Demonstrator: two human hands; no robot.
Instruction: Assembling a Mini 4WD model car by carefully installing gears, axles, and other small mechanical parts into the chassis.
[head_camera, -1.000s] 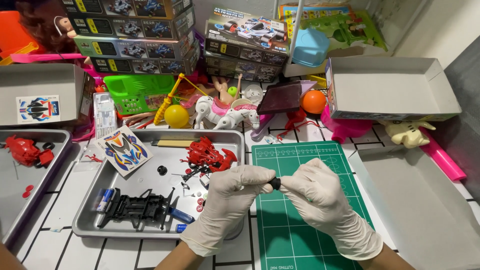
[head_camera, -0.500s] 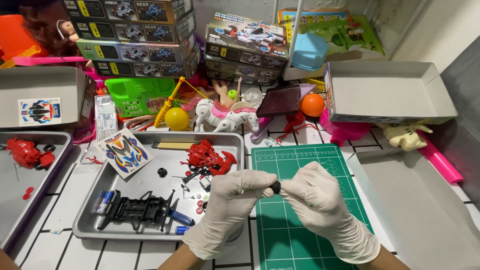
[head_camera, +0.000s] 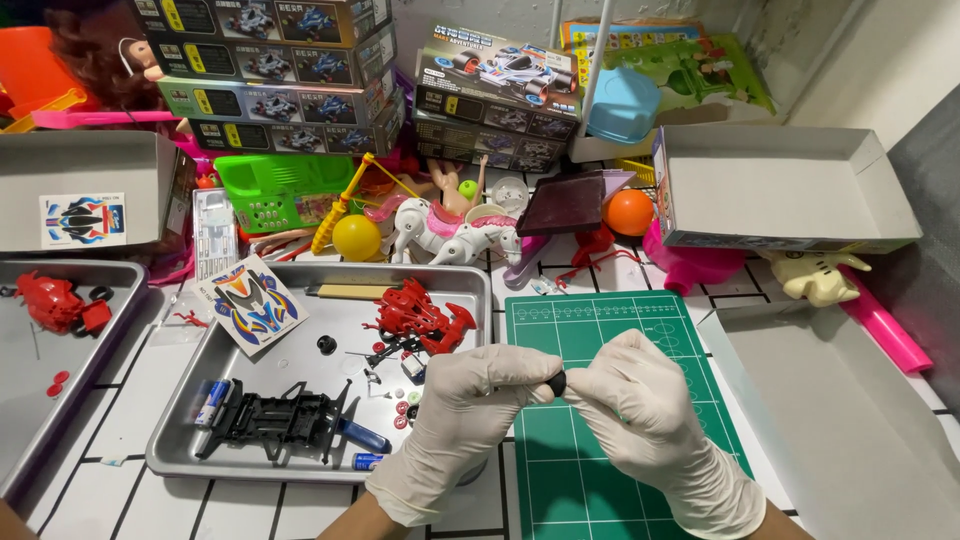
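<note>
A: What sits between the two gloved hands?

B: A small black wheel (head_camera: 556, 383), pinched from both sides, held in the air over the green cutting mat (head_camera: 600, 330).

A: How are the fingers set?

B: The left hand (head_camera: 470, 405) has its fingers closed narrow on the wheel's left side. The right hand (head_camera: 632, 400) meets it from the other side, fingers curled tight, fingertips on the same wheel. Both wear white gloves.

A: What lies below and beside them?

B: The mat lies on the white tiled desk (head_camera: 90, 440). Just to its left is a metal tray (head_camera: 290, 350). In the tray: a black car frame (head_camera: 275, 420) near the front, a red car body (head_camera: 415, 318) toward the back, a sheet of stickers (head_camera: 247, 300) leaning over the far left corner, and small loose parts between them.

A: And farther out?

B: A second tray (head_camera: 20, 400) at the left edge holds a few more red parts (head_camera: 50, 300). Behind the trays are a yellow ball (head_camera: 357, 237), a white toy horse (head_camera: 450, 232) and an orange ball (head_camera: 629, 212). Stacked model car boxes (head_camera: 270, 70) stand at the back. An open grey box (head_camera: 780, 190) sits at the right.
</note>
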